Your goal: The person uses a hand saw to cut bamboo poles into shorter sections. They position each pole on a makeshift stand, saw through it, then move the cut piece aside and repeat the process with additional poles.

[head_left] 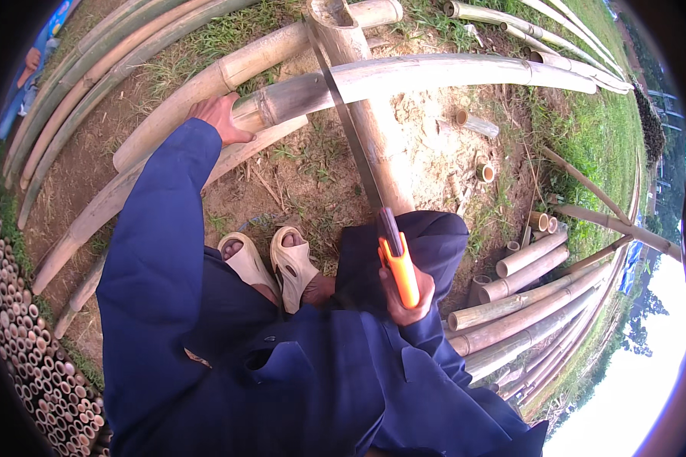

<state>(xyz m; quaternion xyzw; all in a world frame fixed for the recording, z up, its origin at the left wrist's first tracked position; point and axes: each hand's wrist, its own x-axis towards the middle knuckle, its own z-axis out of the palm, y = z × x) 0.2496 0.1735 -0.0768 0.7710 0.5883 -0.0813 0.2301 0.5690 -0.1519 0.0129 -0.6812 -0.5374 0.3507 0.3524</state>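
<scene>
My right hand (409,298) is wrapped round the orange handle of a handsaw (356,137). The long, narrow blade runs away from me and lies across a thick bamboo pole (434,74), a short way in from the pole's left end. Whether the teeth have cut into the pole cannot be made out. My left hand (219,119) grips that left end, thumb on the near side and fingers over the top. Beneath the pole a bamboo log (389,156) with a notched far end lies roughly lengthwise under the saw.
More bamboo poles (68,99) lie at the left and far right. Short cut pieces (476,123) are on the sawdust to the right, near several stacked lengths (533,263). At the lower left is a big pile of bamboo ends (42,365). Another person's hand (33,59) shows far left.
</scene>
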